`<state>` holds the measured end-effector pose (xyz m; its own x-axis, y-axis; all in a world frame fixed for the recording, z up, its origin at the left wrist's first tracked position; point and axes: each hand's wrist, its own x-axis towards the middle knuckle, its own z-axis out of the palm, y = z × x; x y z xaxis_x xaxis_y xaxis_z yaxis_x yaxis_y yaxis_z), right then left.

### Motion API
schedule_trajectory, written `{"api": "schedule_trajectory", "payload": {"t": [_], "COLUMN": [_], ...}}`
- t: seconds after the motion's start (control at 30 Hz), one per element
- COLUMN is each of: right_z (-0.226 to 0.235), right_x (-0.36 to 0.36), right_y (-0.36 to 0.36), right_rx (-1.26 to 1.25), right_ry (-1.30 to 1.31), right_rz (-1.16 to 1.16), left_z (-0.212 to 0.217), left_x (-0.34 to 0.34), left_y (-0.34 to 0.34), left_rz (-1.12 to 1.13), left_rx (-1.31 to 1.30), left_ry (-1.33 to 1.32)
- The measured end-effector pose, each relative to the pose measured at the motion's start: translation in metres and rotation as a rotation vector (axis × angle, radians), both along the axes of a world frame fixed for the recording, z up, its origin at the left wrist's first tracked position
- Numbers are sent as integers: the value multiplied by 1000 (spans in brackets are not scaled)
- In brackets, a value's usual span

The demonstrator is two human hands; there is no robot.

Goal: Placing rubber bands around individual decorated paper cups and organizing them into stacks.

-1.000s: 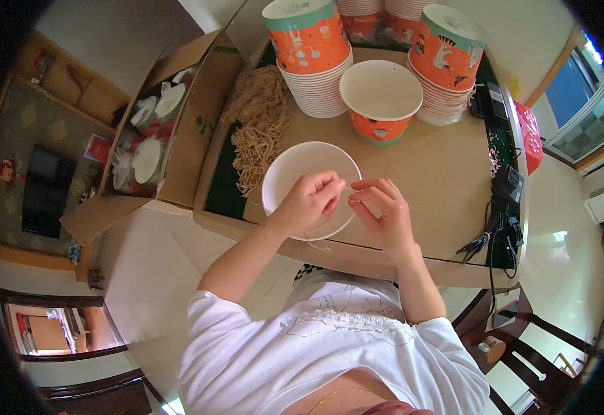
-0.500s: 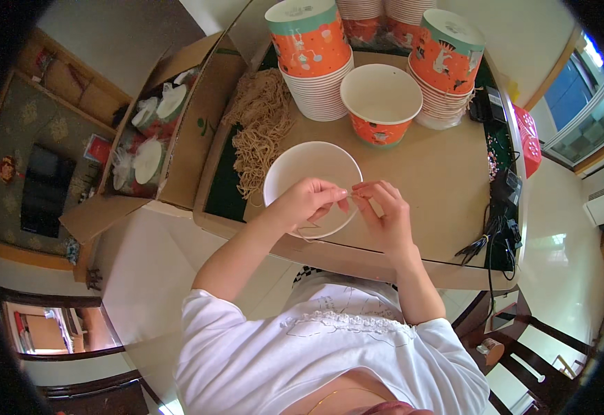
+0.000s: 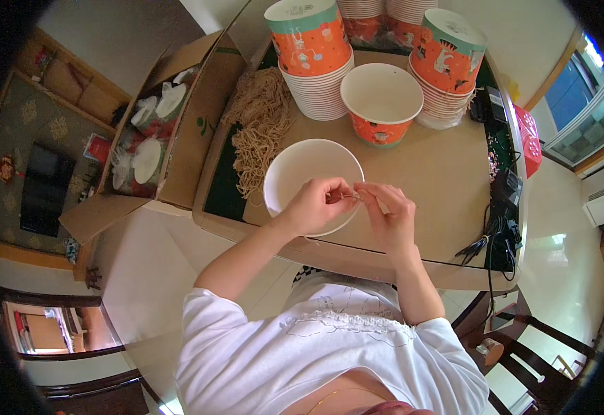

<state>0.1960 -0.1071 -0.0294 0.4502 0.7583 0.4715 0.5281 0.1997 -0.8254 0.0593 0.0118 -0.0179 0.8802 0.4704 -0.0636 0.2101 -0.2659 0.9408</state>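
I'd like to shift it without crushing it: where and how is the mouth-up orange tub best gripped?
Probably by its near rim, coming from the person's side and above, thumb outside, fingers inside: the orange tub stands upright, its mouth open and near wall unblocked, while the left stack and right stack crowd its sides.

This looks like a living room in a home: a flat black television point(image 3: 41, 188) is set against a patterned wall panel point(image 3: 74, 131) edged with wood, a dark slatted wooden chair point(image 3: 558, 334) stands near the worktop point(image 3: 302, 252), and glossy pale flooring point(image 3: 558, 249) surrounds them.
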Motion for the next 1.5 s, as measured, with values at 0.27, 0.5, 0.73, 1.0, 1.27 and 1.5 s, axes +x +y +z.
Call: {"api": "schedule_trajectory", "payload": {"t": [0.27,0.5,0.73,1.0,1.27,1.5], "right_z": [5,0,2,2,5,2], "right_x": [0,2,1,1,0,-1], "right_y": [-1,0,0,3,5,8], "right_rx": [3,-5,-27,-6,-13,-51], "right_ry": [-23,-39,1,29,50,142], "right_rz": [63,48,54,40,59,68], "left_z": [10,26,13,41,28,33], "left_x": [-2,-5,-6,-12,-9,-8], "left_y": [-2,10,5,-10,-6,-4], "left_rz": [127,115,175,37,45,-85], "left_rx": [-157,-632,32,931,1288,1321], "left_ry": [6,86,141,-16,-81,-254]}}
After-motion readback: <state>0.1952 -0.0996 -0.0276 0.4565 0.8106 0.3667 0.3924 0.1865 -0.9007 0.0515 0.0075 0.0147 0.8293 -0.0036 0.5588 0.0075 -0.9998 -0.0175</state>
